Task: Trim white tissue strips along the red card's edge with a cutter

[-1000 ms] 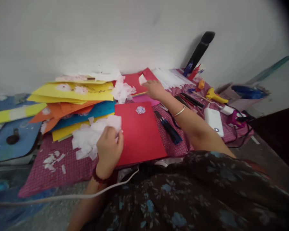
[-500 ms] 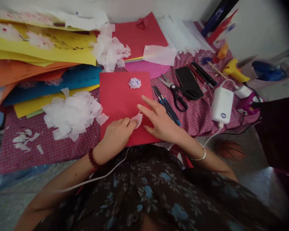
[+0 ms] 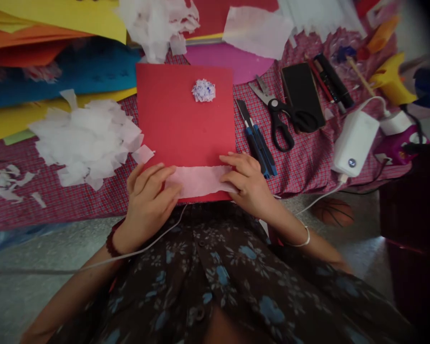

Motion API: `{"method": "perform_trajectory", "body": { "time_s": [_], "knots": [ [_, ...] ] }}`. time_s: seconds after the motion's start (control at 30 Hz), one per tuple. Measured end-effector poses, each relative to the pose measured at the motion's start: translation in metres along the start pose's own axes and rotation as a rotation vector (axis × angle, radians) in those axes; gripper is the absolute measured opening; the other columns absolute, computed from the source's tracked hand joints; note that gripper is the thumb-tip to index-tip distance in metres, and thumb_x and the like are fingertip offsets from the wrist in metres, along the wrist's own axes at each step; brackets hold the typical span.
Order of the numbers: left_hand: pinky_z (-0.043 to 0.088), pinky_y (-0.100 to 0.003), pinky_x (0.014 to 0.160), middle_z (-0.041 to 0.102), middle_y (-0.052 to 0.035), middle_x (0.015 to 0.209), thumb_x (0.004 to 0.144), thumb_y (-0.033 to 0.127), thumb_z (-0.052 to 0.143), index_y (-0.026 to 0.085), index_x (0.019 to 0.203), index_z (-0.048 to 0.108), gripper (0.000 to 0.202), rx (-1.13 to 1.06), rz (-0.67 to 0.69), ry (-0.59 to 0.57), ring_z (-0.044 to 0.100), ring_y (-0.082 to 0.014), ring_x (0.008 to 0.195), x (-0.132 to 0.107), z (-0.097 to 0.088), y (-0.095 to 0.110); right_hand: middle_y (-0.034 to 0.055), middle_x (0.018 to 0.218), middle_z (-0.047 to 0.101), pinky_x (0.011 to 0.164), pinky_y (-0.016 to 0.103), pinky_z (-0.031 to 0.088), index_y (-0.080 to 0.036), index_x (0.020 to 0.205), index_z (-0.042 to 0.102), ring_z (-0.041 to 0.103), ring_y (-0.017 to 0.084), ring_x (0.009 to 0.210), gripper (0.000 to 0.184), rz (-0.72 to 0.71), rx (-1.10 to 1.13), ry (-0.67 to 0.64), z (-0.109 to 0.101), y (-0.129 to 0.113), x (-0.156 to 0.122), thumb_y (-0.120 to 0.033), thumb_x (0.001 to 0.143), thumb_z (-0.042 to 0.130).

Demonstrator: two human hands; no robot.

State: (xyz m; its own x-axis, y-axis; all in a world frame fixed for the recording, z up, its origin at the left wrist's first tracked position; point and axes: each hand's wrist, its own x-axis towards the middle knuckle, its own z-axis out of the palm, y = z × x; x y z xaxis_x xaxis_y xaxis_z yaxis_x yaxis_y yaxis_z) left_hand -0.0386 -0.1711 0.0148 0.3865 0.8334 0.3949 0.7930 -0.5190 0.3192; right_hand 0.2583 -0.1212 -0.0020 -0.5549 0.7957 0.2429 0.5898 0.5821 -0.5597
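A thin whitish strip of tissue paper point(image 3: 200, 181) is stretched flat across the lower part of a red sheet of paper point(image 3: 186, 119). At its left end is my left hand point(image 3: 148, 203), fingers and thumb closed on the strip. My right hand point(image 3: 249, 184) grips the other end, its bent fingers lying over the paper. A crumpled white ball with purple specks point(image 3: 204, 91) rests on the upper part of the red sheet, apart from both hands.
Left of the red sheet lies a heap of white tissue squares point(image 3: 89, 141). To its right are blue utility knives point(image 3: 256, 143), black-handled scissors point(image 3: 281, 114), a phone point(image 3: 303, 95), markers point(image 3: 331, 79) and a white power bank point(image 3: 356, 143). Coloured sheets point(image 3: 75, 71) are stacked behind.
The tissue paper, earlier bunched at my left fingertips, is now spread out as a strip between both hands. My left hand has moved left. The view has tilted down and come closer.
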Motion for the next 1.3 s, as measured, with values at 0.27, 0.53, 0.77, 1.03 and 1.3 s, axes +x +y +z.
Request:
{"method": "perform_trajectory", "body": {
  "time_s": [0.27,0.53,0.77,1.03,1.3],
  "knots": [
    [0.047,-0.061,0.116,0.072,-0.0093,0.142,0.099,0.013,0.071,0.030,0.112,0.077,0.023,-0.010,-0.001,-0.098,0.063,-0.0336,0.131,-0.001,-0.005,-0.002,0.0106,0.153,0.067,0.120,0.064,0.043,-0.031,0.126,0.069,0.059,0.034,0.146,0.039,0.071,0.012,0.065,-0.003,-0.014,-0.019,-0.011,0.092,0.065],
    [0.053,-0.043,0.088,0.077,-0.0063,0.103,0.106,0.031,0.061,0.026,0.101,0.080,0.020,-0.212,-0.156,-0.223,0.071,-0.0244,0.096,0.019,-0.009,-0.016,0.0087,0.129,0.079,0.111,0.057,0.051,-0.027,0.098,0.074,0.069,0.032,0.130,0.013,0.247,0.051,0.181,0.003,-0.017,-0.022,-0.023,0.103,0.063],
    [0.054,-0.038,0.084,0.071,-0.0044,0.088,0.104,0.033,0.060,0.021,0.085,0.070,0.024,-0.242,-0.302,-0.187,0.067,-0.0224,0.087,0.026,-0.007,-0.017,0.0077,0.117,0.079,0.099,0.052,0.048,-0.025,0.089,0.070,0.069,0.029,0.109,0.018,0.345,-0.020,0.208,0.003,-0.021,-0.006,-0.027,0.104,0.062],
    [0.050,-0.038,0.082,0.068,-0.0050,0.089,0.105,0.032,0.062,0.022,0.083,0.067,0.025,-0.159,-0.304,-0.103,0.063,-0.0231,0.085,0.019,-0.003,-0.011,0.0097,0.141,0.072,0.104,0.055,0.043,-0.026,0.102,0.073,0.063,0.035,0.127,0.008,0.321,-0.029,0.084,-0.002,-0.017,-0.002,-0.029,0.095,0.075],
    [0.051,-0.044,0.088,0.075,-0.0095,0.102,0.107,0.026,0.063,0.021,0.105,0.080,0.018,-0.084,-0.284,-0.024,0.067,-0.0267,0.096,-0.001,-0.006,0.000,0.0078,0.132,0.077,0.102,0.052,0.045,-0.024,0.093,0.075,0.068,0.030,0.121,0.018,0.271,-0.013,0.139,-0.001,-0.014,-0.003,-0.027,0.105,0.062]
  ]
}}
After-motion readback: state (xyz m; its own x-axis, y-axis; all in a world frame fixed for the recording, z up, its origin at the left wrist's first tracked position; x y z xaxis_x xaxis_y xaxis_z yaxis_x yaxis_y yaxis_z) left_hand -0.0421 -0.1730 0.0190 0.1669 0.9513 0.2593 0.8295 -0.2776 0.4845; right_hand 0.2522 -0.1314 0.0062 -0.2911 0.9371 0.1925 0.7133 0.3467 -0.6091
